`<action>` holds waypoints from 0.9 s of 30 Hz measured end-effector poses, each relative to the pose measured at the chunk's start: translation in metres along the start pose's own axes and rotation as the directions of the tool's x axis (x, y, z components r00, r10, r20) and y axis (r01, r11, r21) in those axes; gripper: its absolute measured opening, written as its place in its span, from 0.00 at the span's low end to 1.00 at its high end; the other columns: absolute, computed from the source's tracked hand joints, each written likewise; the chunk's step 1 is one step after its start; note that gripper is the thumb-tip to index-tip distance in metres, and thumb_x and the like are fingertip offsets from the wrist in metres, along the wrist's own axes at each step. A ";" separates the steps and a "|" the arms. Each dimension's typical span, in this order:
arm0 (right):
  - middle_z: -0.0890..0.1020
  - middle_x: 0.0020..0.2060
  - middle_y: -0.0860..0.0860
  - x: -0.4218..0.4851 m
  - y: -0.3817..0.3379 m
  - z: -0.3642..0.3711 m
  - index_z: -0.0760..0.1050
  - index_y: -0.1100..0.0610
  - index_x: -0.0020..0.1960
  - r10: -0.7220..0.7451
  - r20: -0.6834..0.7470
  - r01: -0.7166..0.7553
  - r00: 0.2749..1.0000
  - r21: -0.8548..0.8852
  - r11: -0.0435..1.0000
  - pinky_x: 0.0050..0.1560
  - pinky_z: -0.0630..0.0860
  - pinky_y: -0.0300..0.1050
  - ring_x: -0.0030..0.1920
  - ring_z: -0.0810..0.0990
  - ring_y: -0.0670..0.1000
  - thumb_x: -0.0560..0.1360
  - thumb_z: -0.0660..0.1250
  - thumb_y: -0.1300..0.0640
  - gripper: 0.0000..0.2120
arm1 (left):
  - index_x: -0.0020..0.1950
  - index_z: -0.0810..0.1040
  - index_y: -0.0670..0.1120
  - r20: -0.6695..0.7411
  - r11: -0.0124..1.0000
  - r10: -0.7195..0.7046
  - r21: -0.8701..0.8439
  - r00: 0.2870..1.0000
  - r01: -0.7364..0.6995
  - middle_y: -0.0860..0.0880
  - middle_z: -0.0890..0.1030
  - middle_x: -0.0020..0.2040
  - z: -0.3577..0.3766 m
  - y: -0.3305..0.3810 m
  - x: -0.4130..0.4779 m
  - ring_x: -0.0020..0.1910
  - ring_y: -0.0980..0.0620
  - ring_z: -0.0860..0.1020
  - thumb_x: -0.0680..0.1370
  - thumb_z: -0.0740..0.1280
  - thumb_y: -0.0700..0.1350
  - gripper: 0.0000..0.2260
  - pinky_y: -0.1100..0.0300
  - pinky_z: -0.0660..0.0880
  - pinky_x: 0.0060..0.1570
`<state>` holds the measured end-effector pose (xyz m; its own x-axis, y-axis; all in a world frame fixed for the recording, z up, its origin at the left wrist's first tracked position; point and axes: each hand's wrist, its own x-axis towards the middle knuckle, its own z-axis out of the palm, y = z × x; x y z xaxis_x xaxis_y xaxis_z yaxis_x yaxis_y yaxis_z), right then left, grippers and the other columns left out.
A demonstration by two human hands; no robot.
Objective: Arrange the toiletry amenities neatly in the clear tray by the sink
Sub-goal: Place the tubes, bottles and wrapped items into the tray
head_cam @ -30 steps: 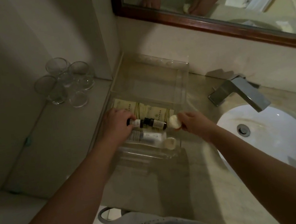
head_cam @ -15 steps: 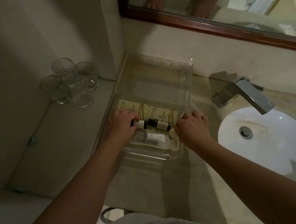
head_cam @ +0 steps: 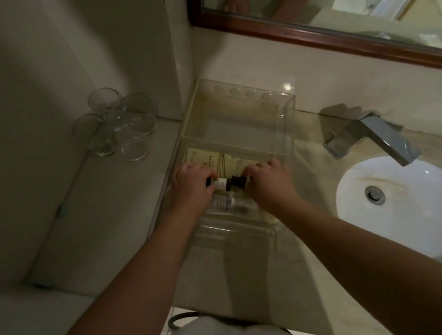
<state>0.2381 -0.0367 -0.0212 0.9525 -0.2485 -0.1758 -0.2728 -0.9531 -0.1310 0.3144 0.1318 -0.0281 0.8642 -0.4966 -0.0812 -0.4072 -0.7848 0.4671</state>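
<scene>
The clear tray (head_cam: 288, 120) stands on the counter left of the sink, with a divider across its middle. In its near half lie cream packets (head_cam: 228, 158), two small bottles end to end, and a clear tube (head_cam: 226, 203) in front of them. My left hand (head_cam: 192, 190) pinches the left end of the white-labelled bottle (head_cam: 220, 183). My right hand (head_cam: 272, 186) curls over the right end of the dark bottle (head_cam: 237, 181). The round white soap is hidden, and the tray's far half holds nothing.
Several upturned glasses (head_cam: 119, 125) stand on the ledge to the left. A square metal faucet (head_cam: 378, 135) and the white basin (head_cam: 410, 213) lie to the right. A wood-framed mirror (head_cam: 309, 35) hangs above the backsplash.
My right hand moved left into the tray, from its right edge onto the dark bottle. The round white soap it held is out of sight. My left hand stayed on the bottles.
</scene>
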 end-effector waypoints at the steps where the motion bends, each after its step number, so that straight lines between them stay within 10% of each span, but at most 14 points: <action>1: 0.81 0.54 0.48 -0.001 0.001 0.002 0.75 0.45 0.61 0.015 -0.011 -0.015 1.000 0.018 1.000 0.53 0.69 0.51 0.54 0.72 0.54 0.76 0.62 0.49 0.14 | 0.51 0.80 0.54 -0.001 1.000 -0.015 -0.021 1.000 0.015 0.53 0.80 0.54 0.001 -0.001 0.000 0.58 0.49 0.70 0.73 0.70 0.48 0.07 0.52 0.67 0.58; 17: 0.76 0.62 0.53 -0.058 0.042 -0.014 0.70 0.50 0.68 0.128 -0.075 -0.107 0.989 0.240 0.965 0.62 0.68 0.49 0.63 0.72 0.55 0.73 0.66 0.56 0.23 | 0.55 0.80 0.49 -0.174 0.997 -0.065 0.018 0.983 0.069 0.44 0.80 0.55 -0.006 0.035 -0.020 0.55 0.41 0.74 0.69 0.71 0.44 0.14 0.52 0.71 0.54; 27: 0.78 0.59 0.53 -0.258 0.208 -0.022 0.70 0.50 0.67 0.441 -0.129 -0.388 0.888 0.303 0.870 0.58 0.73 0.51 0.59 0.73 0.57 0.73 0.67 0.53 0.22 | 0.52 0.80 0.48 -0.131 0.940 0.314 -0.099 0.940 -0.327 0.45 0.80 0.51 0.089 0.250 -0.108 0.51 0.40 0.74 0.70 0.66 0.43 0.11 0.52 0.68 0.54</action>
<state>-0.0618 -0.1741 0.0184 0.7428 -0.6637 -0.0879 -0.6484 -0.6804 -0.3417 0.0930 -0.0437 0.0185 0.7238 -0.6645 0.1859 -0.6361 -0.5381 0.5530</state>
